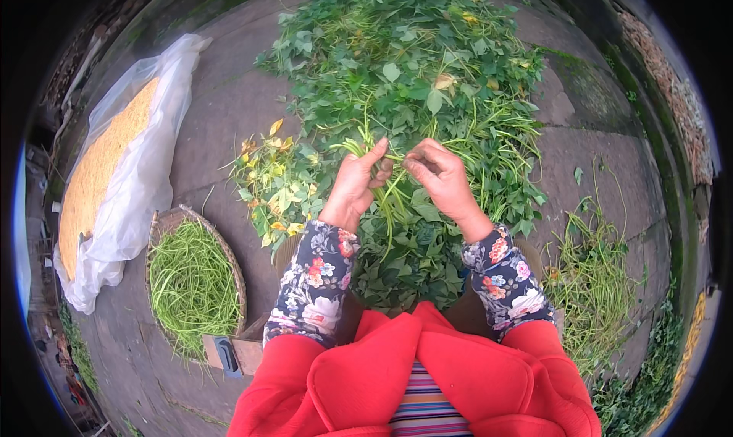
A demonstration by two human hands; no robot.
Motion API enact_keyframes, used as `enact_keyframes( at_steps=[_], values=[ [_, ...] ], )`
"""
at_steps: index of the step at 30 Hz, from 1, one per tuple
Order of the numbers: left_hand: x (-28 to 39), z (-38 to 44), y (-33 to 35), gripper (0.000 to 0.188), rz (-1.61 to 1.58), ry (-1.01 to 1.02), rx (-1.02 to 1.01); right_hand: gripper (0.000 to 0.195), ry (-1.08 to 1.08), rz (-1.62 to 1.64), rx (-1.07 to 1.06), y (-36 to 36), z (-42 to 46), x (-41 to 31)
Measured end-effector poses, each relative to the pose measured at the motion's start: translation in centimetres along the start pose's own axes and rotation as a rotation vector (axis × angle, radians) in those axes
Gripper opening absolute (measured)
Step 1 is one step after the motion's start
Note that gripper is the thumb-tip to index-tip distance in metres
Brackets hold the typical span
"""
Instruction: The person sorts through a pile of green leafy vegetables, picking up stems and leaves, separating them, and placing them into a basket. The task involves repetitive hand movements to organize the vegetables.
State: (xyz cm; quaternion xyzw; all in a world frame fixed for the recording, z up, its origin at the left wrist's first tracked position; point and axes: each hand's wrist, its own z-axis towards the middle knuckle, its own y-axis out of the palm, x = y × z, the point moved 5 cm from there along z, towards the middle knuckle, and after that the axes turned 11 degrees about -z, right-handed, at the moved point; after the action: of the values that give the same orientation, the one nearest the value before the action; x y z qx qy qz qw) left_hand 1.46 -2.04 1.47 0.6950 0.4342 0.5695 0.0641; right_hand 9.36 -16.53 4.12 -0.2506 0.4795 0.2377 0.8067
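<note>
My left hand [358,182] holds a bunch of thin green stems [392,202], thumb upward. The cut or broken ends poke out above the thumb and the longer parts droop below the palm. Close on its right, my right hand [444,176] has thumb and fingertips pinched on a stem from the bunch; the exact grip is partly hidden by the fingers. Under and beyond both hands spreads a large heap of leafy green vines [395,70], probably sweet potato. More loose green leaves [406,265] lie between my knees.
At left stands a woven basket [240,276] of stripped green stems [194,282], beside a wooden piece [252,354]. Beyond it, golden grain [109,173] lies on plastic sheeting [143,190]. Yellowed leaves [278,179] edge the heap. Tangled vines [595,288] lie on the paving [601,179] at right.
</note>
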Motion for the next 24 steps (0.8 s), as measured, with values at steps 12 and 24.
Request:
enact_keyframes(
  at_steps=[12,24],
  values=[
    [0.3,0.4,-1.0,0.026,-0.059,0.011,-0.047,0.014,0.306,0.214,-0.233,1.6,-1.0,2.1],
    [-0.9,-0.5,-0.1,0.020,-0.115,-0.223,-0.341,0.012,0.089,0.155,-0.296,0.4,-0.7,0.0]
  ],
)
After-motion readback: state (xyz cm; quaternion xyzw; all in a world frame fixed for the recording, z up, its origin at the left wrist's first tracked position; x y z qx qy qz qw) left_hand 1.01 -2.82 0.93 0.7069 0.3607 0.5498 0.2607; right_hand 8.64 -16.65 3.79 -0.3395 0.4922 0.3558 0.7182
